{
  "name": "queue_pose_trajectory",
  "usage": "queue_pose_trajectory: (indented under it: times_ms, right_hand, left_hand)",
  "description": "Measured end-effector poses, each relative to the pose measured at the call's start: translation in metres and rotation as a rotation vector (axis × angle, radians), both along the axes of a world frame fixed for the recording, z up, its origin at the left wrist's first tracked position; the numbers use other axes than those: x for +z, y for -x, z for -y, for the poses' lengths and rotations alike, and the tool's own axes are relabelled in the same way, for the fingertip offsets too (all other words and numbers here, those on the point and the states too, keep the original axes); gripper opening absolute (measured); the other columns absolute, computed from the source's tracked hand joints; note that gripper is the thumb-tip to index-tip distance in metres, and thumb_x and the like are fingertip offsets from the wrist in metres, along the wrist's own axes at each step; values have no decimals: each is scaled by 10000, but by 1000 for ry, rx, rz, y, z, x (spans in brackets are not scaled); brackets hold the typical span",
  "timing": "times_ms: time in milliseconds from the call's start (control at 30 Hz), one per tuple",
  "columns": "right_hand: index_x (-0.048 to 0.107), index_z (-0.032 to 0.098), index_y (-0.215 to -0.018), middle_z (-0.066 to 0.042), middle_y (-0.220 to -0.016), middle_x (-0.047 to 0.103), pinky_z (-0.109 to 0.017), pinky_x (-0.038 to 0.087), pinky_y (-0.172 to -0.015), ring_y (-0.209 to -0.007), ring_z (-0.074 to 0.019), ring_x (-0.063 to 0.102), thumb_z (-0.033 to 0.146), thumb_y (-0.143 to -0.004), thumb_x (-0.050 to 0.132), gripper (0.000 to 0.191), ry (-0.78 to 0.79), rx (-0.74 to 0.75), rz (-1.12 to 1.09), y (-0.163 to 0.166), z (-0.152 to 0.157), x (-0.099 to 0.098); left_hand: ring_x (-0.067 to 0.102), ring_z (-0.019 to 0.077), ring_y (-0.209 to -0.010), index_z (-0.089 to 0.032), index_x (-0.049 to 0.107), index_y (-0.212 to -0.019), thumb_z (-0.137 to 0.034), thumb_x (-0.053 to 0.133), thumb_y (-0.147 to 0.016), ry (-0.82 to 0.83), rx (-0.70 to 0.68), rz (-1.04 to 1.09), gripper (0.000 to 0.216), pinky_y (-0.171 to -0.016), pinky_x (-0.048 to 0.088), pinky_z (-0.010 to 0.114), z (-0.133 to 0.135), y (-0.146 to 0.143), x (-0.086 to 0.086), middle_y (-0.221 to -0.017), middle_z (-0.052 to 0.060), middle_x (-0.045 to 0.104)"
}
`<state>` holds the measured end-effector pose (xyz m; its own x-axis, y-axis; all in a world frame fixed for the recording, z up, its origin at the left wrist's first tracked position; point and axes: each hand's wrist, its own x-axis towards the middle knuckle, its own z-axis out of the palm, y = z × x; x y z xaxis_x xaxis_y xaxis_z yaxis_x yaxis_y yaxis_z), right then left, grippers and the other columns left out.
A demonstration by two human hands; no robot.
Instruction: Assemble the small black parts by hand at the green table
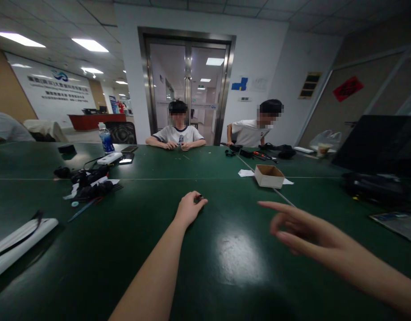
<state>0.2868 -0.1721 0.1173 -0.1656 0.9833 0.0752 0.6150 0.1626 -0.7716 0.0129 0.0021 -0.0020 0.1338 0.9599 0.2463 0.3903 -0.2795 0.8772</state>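
At the near side of the dark green table (141, 258), the person reaches both bare arms out over the top. The left hand (189, 208) is in the middle, closed to a narrow pinch, with a small black object (201, 197) showing between thumb and fingers; too little of it shows for me to say what it is. The right hand (304, 229) is out to the right, its index finger stretched toward the left, thumb spread apart and the other fingers loosely curled. Just beyond it, on the far side, sits an open cardboard box (269, 181), with white paper (246, 173) sticking out beside it. Over on the left lies a tangle of black gear (91, 185), and beyond that I see a white device (110, 158), a phone with a lit screen (126, 158) and a blue-labelled bottle (106, 139) standing upright. A long white object (22, 245) lies at the near left. Across the table one person (178, 135) sits with both forearms on the edge; farther right, another person (250, 133) leans beside some black gear and orange-handled tools (259, 154).
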Motion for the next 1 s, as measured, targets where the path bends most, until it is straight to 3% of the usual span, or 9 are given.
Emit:
queue_pose_trajectory:
  times_ms: [100,200,300,433,533,633,767,1000]
  right_hand:
    - [573,228,-1259,-51,-860,631,-263,518,-539,-607,-148,593,376,-838,668,456,167,219,-50,53,-79,-23]
    - [556,162,-1201,-17,-735,605,-212,465,-421,-485,-117,560,289,-830,691,414,260,110,-190,92,-147,-59]
    - [499,158,-1211,-23,-748,617,-233,533,-459,-512,-144,622,245,-821,714,454,385,59,-416,116,-180,-84]
    - [482,159,-1194,-52,-843,647,-271,598,-626,-647,-168,694,261,-911,619,330,502,233,-773,132,-186,-95]
    - [520,121,-1121,-74,-834,662,-263,594,-696,-687,-155,697,204,-942,568,203,529,318,-933,131,-187,-101]
    - [543,99,-1070,-77,-751,667,-225,582,-641,-627,-132,673,124,-926,558,147,470,285,-954,124,-192,-107]
    - [559,129,-1055,-40,-654,643,-225,560,-546,-556,-131,639,163,-920,557,139,412,264,-919,122,-197,-111]
    - [596,160,-1044,7,-606,607,-221,509,-485,-494,-114,574,223,-786,671,276,273,215,-918,129,-201,-115]
  left_hand:
    - [593,142,-671,-172,649,-850,-395,663,-763,16,-9,47,240,-624,449,248,-3,1,-3,-876,64,654]
    - [585,126,-613,-164,638,-839,-401,667,-754,75,0,179,253,-545,431,226,-7,3,-4,-820,46,641]
    - [555,106,-567,-139,624,-824,-448,701,-712,123,39,375,337,-493,406,203,-14,7,-3,-728,24,607]
    - [547,94,-574,-120,623,-833,-518,770,-614,145,59,624,477,-518,434,196,-20,9,-3,-687,10,587]
    - [586,109,-609,-123,627,-843,-495,812,-573,187,59,693,496,-573,488,226,-20,9,-3,-742,28,616]
    - [611,124,-651,-121,639,-815,-479,823,-573,188,29,643,470,-606,498,232,-17,8,-2,-756,44,639]
    - [568,109,-578,-114,634,-791,-539,800,-579,166,64,536,503,-523,430,202,-18,9,-2,-651,37,626]
    - [492,82,-455,-120,583,-764,-588,701,-683,276,144,398,490,-426,346,184,-30,4,2,-569,10,577]
